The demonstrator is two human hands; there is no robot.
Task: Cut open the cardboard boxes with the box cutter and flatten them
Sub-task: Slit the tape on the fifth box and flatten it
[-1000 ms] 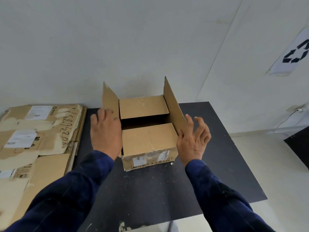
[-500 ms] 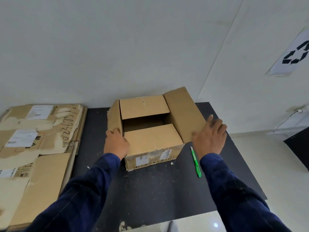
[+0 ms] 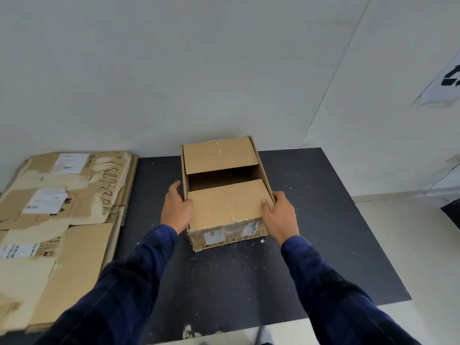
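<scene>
A brown cardboard box [image 3: 211, 212] stands on the black table [image 3: 323, 220], near its back edge. Its two inner top flaps lie flat with a dark gap between them, and its outer side flaps hang down against its sides. My left hand [image 3: 177, 207] holds the box's left side, thumb hooked over the top edge. On the right side, my right hand [image 3: 280, 215] grips the near corner, with its thumb on the near flap. The box cutter is out of sight.
A stack of flattened cardboard [image 3: 57, 207] with white labels lies to the left of the table. White walls stand close behind and to the right, with a recycling sign [image 3: 445, 80] on the right wall. Cardboard crumbs dot the table in front of the box.
The outer side flaps went from standing up to folded down along the box's sides. Both hands moved in onto the box. The green cutter seen right of the box is now hidden.
</scene>
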